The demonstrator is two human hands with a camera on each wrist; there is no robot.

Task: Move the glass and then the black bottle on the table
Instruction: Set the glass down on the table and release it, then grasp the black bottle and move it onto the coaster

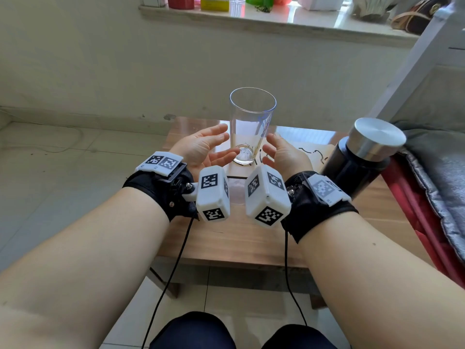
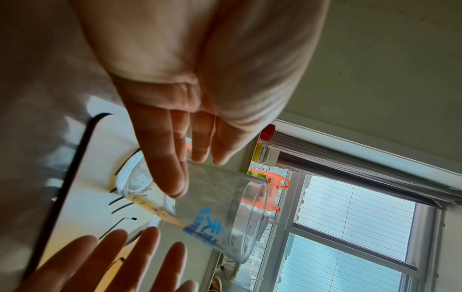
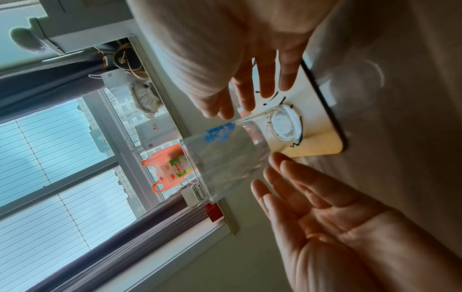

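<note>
Wooden table (image 1: 251, 238) by windowsill (image 1: 276, 21); glass (image 1: 251, 127) between left hand (image 1: 201, 149) and right hand (image 1: 284, 154), fingers spread.

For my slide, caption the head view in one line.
Both open hands, left hand and right hand, flank an empty upright glass on the table; black bottle stands right.

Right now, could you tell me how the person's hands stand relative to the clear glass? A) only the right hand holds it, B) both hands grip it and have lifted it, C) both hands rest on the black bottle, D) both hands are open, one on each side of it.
D: the left hand and right hand flank the glass with fingers straight, and it stands on the table.
</note>
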